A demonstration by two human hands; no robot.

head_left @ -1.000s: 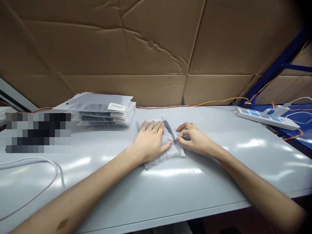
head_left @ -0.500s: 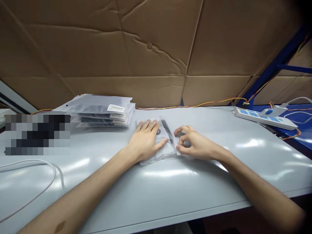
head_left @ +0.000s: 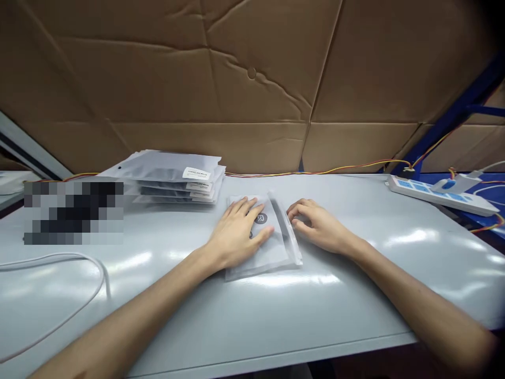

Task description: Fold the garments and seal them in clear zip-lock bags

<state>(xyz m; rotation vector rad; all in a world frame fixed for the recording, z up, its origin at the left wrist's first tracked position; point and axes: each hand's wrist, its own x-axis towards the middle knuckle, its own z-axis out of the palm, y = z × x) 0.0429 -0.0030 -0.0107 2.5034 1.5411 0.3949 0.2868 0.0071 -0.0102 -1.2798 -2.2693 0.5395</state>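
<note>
Under the left hand (head_left: 236,231), in the head view, a translucent pouch (head_left: 274,250) is seen lying flat on the tabletop (head_left: 252,321). The left hand is laid palm down across the pouch's left part, its fingers spread and nothing clasped. A dark round mark (head_left: 261,218) is shown between its thumb and forefinger. The pouch's strip-like right edge (head_left: 291,239) is turned toward the right hand (head_left: 317,223), which is held just beside it with fingers loosely curled; whether the edge is pinched or merely neared by the fingertips cannot be told. Beyond the left hand and to its left, a stack of similar pouches (head_left: 165,167) is set down, white labels (head_left: 196,173) being borne at their right ends. Nearer the left forearm, a white cable (head_left: 103,271) is looped. Well to the right of the right hand, a white power strip (head_left: 430,193) is placed. Beyond both hands, the background is filled by brown cardboard (head_left: 158,89), along whose foot red and yellow wires (head_left: 327,170) are run.
</note>
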